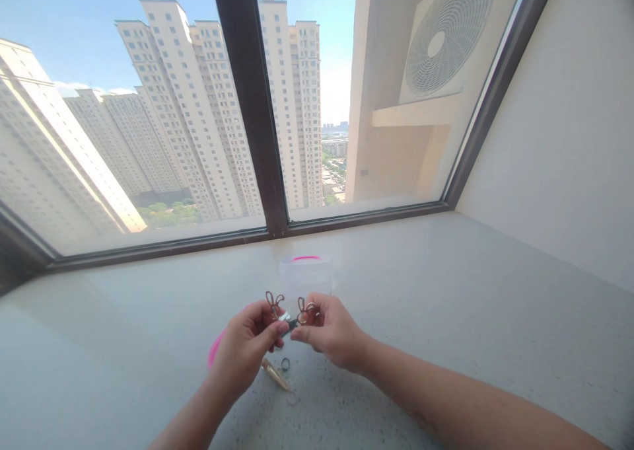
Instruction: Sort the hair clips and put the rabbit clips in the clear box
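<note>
My left hand [244, 344] is closed, thumb and fingers pinching a small clip [274, 306] with a brown rabbit-ear outline and a silvery part. Close beside it, my right hand [333, 331] pinches a matching rabbit-ear clip [303, 311], which has a dark part reaching toward the left fingertips. Whether the two clips touch is hard to tell. Below the hands lie a slim gold-coloured piece [276, 375], a small dark ring [285, 364] and a pale thin ring [292, 397]. Part of a bright pink thing [216, 348] shows behind my left hand, which hides the rest.
Just beyond my hands stands a translucent container [307, 275] with a pink strip on top. The pale speckled sill [421, 291] runs up to a dark window frame [277, 228]. At the right rises a white wall [564, 119]. Tall buildings and a fan unit are outside.
</note>
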